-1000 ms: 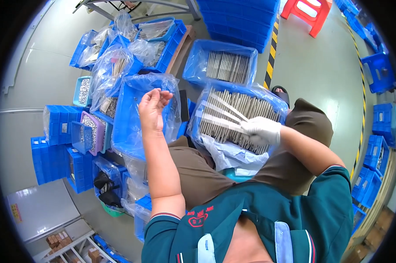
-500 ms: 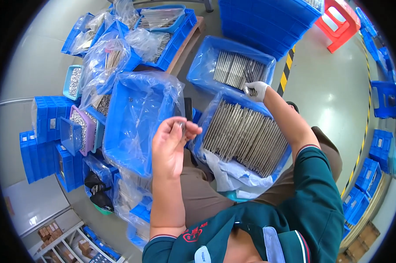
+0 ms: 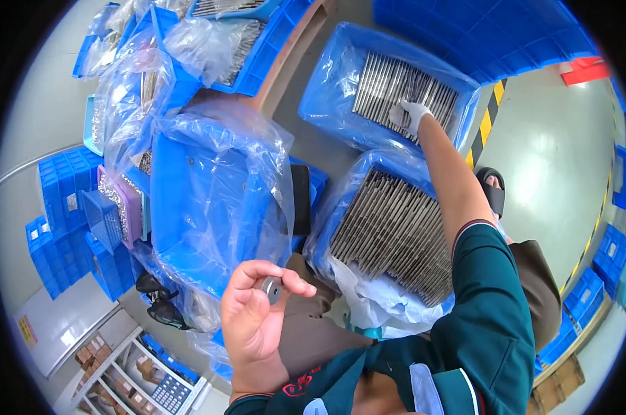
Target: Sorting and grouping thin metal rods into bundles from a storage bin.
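My bare left hand (image 3: pixel 257 315) is raised low in the middle, pinching a small round metal ring (image 3: pixel 273 290) with a hole at its centre. In the far blue bin (image 3: pixel 327 86), lined with clear plastic, my white-gloved right hand (image 3: pixel 411 117) reaches down with curled fingers onto a layer of slim metal rods (image 3: pixel 382 83). Its fingertips are partly hidden among them. Closer to me, a second lined blue bin (image 3: pixel 324 238) is filled with rows of similar metal rods (image 3: pixel 389 232). White wrapping sheet (image 3: pixel 375 297) is bunched at its near edge.
A large blue bin (image 3: pixel 167 207) draped with clear plastic stands left of centre. Beside it are a purple basket (image 3: pixel 129 207) of small shiny parts and stacked blue crates (image 3: pixel 64 187). A tall blue crate (image 3: pixel 479 34) stands at the back. Yellow-black floor tape (image 3: pixel 489 121) runs at right.
The view has shifted closer to the bins. My right hand has moved further into the far bin, down onto the rods. My left hand has lowered and turned, showing the ring's face.
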{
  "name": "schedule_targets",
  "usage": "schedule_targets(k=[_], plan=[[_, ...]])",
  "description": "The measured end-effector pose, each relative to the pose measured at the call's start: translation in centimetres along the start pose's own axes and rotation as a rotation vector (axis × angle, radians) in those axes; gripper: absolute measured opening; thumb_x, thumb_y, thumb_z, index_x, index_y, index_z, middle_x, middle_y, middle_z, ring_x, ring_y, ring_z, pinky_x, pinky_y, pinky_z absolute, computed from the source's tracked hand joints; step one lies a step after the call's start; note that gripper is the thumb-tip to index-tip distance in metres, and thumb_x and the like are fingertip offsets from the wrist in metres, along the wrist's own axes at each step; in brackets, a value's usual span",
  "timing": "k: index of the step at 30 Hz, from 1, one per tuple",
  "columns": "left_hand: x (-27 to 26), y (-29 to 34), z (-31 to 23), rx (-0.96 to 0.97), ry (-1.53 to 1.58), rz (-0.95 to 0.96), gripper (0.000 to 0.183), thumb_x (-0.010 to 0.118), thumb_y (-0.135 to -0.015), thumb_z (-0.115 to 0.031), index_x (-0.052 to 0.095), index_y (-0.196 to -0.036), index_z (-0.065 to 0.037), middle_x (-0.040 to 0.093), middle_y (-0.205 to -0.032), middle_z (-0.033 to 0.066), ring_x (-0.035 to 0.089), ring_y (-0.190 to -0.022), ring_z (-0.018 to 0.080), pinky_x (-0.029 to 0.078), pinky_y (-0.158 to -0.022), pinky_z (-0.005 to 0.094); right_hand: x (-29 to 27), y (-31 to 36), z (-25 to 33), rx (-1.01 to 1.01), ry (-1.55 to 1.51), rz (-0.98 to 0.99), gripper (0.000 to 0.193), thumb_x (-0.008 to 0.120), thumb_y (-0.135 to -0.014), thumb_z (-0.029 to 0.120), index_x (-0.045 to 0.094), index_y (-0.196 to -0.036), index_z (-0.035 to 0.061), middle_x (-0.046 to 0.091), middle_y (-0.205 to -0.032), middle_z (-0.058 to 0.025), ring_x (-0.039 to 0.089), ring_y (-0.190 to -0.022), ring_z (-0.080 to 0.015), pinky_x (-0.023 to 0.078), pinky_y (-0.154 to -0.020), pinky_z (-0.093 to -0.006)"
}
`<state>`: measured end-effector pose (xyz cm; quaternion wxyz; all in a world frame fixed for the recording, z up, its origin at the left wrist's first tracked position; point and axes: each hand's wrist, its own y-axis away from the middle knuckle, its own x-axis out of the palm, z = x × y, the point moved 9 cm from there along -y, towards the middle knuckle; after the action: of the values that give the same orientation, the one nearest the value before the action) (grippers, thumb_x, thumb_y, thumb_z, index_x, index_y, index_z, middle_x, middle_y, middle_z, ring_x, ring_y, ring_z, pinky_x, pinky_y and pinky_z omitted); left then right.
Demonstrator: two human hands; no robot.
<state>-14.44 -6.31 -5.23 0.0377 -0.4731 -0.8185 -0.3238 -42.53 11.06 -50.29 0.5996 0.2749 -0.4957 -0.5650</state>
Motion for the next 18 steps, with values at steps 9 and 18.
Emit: schedule_targets(k=[9,18], plan=[[-1.0,0.0,-0.2,-0.033,0.008,-0.056,0.047,0.067,-0.082,-0.034,0.050,-0.106,0.003,0.060,-0.089,0.0196,0.060,-0.084,0.0300,0.048,-0.083,0.0453,2.7,1.5,6.0,-0.261,1.648,-0.388,0.031,0.048,-0.082,0.021,0.067,-0.105,0.0110,0.060,-0.116,-0.0161,0.058,-0.107,-0.0327,0.049,-0.086,-0.0407],[0.4,0.8,-0.2,-0.008,0.038,0.057,0.043,0.062,-0.086,-0.032,0.048,-0.108,0.002,0.060,-0.091,0.0191,0.059,-0.085,0.0286,0.046,-0.081,0.0424,3.1,8.5,9.4,-0.816,1.777,-0.509,0.021,0.049,-0.082,0.013,0.064,-0.097,0.0101,0.065,-0.101,-0.0157,0.062,-0.096,-0.0333,0.051,-0.077,-0.0438]])
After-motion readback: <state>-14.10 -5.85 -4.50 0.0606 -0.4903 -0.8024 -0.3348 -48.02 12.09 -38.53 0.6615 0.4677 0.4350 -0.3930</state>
